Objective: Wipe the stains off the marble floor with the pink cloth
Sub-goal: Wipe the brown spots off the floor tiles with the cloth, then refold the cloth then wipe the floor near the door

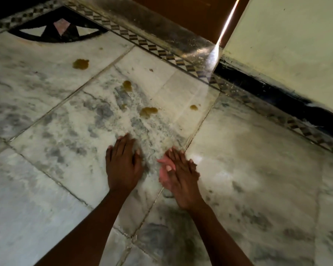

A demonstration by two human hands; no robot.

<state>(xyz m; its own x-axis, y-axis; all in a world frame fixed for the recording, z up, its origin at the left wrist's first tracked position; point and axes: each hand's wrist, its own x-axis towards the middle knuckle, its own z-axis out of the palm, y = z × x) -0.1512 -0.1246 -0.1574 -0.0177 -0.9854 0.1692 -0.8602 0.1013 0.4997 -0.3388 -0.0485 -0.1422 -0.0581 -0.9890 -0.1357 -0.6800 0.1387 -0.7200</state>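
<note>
My left hand [123,162] lies flat, palm down, on the white and grey marble floor [62,121], fingers slightly spread and holding nothing. Just to its right, my right hand [181,175] rests over the pink cloth [164,170], pressing it against the floor; only a small pink part shows under the fingers and the hand is blurred. Several brownish-yellow stains lie beyond the hands: a large stain [80,64] at the far left, another stain [127,85] in the middle, a wider blot [148,111] and a small spot [193,107] nearest the hands.
A checkered inlay border [161,52] runs diagonally along the far side, with a black skirting [267,89] and pale wall [288,45] at right. A brown door [190,14] stands beyond, with a bright strip of light. A black inlay motif [60,29] sits far left.
</note>
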